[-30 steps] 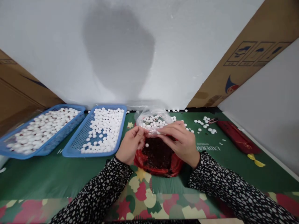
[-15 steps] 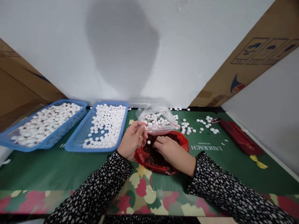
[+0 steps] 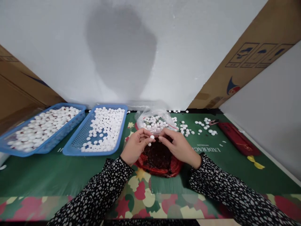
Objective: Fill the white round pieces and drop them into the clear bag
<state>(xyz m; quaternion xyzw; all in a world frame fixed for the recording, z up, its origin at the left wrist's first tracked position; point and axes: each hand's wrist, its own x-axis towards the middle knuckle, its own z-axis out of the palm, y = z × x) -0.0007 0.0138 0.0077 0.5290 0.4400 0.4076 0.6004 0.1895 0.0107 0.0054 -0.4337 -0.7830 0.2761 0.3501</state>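
My left hand (image 3: 136, 145) pinches a small white ball (image 3: 152, 137) between thumb and fingertips. Another white ball (image 3: 149, 144) shows just below it. Facing it closely, my right hand (image 3: 179, 145) has thumb and forefinger pressed together; whatever they hold is too small to make out. Both hands are above an open red plastic bag (image 3: 168, 172) filled with small dark brown pieces (image 3: 158, 155). Right behind the hands lies a clear zip bag (image 3: 168, 121) with many white balls inside.
Two blue plastic baskets, one at far left (image 3: 48, 146) and one nearer (image 3: 91, 153), hold many white balls. Loose white balls (image 3: 184, 128) lie right of the zip bag. A dark red pouch (image 3: 240, 138) and yellow ribbon (image 3: 256, 162) are at right. A white wall stands behind.
My right hand has come up out of the dark pieces in the red bag and over to my left hand. The white ball at my left fingertips is now plainly visible.
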